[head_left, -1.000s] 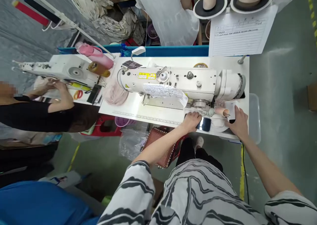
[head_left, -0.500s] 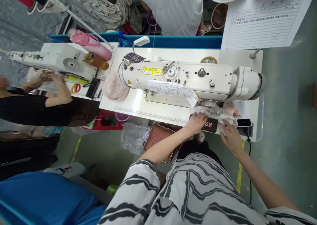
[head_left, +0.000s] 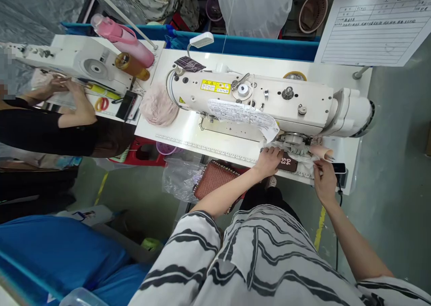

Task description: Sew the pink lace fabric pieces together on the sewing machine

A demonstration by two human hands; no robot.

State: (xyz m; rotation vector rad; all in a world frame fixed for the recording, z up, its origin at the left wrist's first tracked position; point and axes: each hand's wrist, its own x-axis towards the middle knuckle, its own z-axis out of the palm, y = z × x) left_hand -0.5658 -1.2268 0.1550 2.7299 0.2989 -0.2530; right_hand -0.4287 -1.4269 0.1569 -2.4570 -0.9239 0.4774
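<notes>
A piece of thin white cloth (head_left: 305,166) lies bunched at the table's front edge, below the handwheel side of a white sewing machine (head_left: 256,95). My left hand (head_left: 269,160) has its fingers curled down on the cloth's left end, beside a dark phone (head_left: 288,162) that shows 04 53; its fingertips are partly hidden. Thumb and fingers of my right hand (head_left: 325,179) pinch the cloth's right end. Just above that hand is a peach-coloured thread cone (head_left: 320,151), with a small black-screened device (head_left: 338,168) to its right.
A pale pink bundle (head_left: 159,107) sits on the table's left. A paper sheet (head_left: 243,114) hangs on the machine. At the left, a co-worker's hands (head_left: 67,85) are at another machine, near a pink bottle (head_left: 125,42). A brown woven bag (head_left: 215,180) hangs below the table edge.
My right hand has moved right, drawing the cloth's end out past the phone. My left hand stays by the phone. The whole view has shifted and tilted slightly.
</notes>
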